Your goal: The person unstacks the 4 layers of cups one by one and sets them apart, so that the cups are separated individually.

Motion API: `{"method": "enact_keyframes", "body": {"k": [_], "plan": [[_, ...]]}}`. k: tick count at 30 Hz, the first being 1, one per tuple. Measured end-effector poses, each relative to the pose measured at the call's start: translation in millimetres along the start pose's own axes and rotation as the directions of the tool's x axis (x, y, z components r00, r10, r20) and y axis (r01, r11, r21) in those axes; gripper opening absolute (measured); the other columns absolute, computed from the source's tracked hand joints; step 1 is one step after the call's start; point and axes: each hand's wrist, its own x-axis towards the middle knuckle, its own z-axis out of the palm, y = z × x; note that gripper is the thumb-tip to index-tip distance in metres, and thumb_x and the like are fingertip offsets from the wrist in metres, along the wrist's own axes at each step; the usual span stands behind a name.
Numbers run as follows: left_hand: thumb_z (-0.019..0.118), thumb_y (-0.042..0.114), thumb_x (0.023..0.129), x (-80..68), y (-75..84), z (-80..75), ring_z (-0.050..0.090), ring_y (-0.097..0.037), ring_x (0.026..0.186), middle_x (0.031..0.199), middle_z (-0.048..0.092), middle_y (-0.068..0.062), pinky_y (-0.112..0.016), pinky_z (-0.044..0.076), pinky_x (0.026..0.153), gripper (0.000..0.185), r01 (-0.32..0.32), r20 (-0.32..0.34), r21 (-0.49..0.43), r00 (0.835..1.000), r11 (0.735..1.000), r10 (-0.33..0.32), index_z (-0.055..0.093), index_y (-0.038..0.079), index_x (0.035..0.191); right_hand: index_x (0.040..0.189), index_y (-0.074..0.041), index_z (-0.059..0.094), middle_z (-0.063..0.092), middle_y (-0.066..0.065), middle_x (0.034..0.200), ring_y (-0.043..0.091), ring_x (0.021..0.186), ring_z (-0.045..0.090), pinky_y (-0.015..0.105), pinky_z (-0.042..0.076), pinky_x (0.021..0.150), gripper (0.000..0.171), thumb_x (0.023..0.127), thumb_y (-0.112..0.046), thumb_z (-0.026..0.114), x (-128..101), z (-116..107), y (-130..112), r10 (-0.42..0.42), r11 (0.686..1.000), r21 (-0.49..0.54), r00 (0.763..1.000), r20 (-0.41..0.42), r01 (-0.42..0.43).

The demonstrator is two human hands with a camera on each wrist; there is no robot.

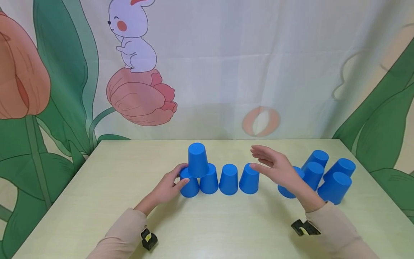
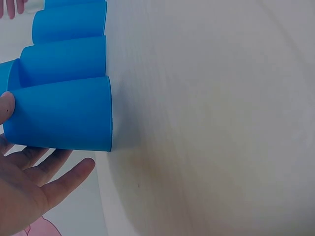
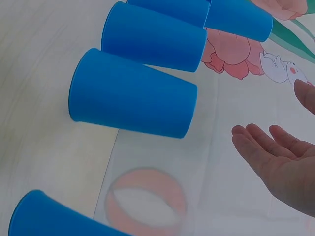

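Observation:
Several blue cups stand upside down in a row on the table. At the row's left end is the leftmost cup (image 1: pixel 190 190), with my left hand (image 1: pixel 165 187) holding it, thumb in front and fingers round its left side. Another blue cup (image 1: pixel 198 161) sits upside down on top, bridging the leftmost cup and its neighbour (image 1: pixel 210 182). Further right stand a third cup (image 1: pixel 228 181) and the right-end cup (image 1: pixel 249 182). My right hand (image 1: pixel 277 168) hovers by the right-end cup, fingers extended and holding nothing; the right wrist view shows it apart from the cups.
On the right of the pale table (image 1: pixel 223 226) a cluster of several more upside-down blue cups (image 1: pixel 334 187) stands close together, one partly hidden behind my right forearm. A curtain (image 1: pixel 210 72) printed with a rabbit and flowers hangs behind the table's back edge.

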Motion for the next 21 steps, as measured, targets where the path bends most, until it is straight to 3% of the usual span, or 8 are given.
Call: {"method": "enact_keyframes", "body": {"k": [21], "plan": [[0.052, 0.020, 0.093, 0.1, -0.2, -0.8, 0.045, -0.039, 0.118, 0.135, 0.042, -0.020, -0.051, 0.045, 0.085, 0.053, 0.006, 0.008, -0.012, 1.000, 1.000, -0.006, 0.030, 0.004, 0.139, 0.135, -0.004, 0.039, 0.049, 0.015, 0.131, 0.029, 0.118, 0.048, 0.040, 0.039, 0.096, 0.058, 0.086, -0.019, 0.064, 23, 24, -16, -0.033, 0.998, 0.048, 0.998, 0.045, 0.031]]}}
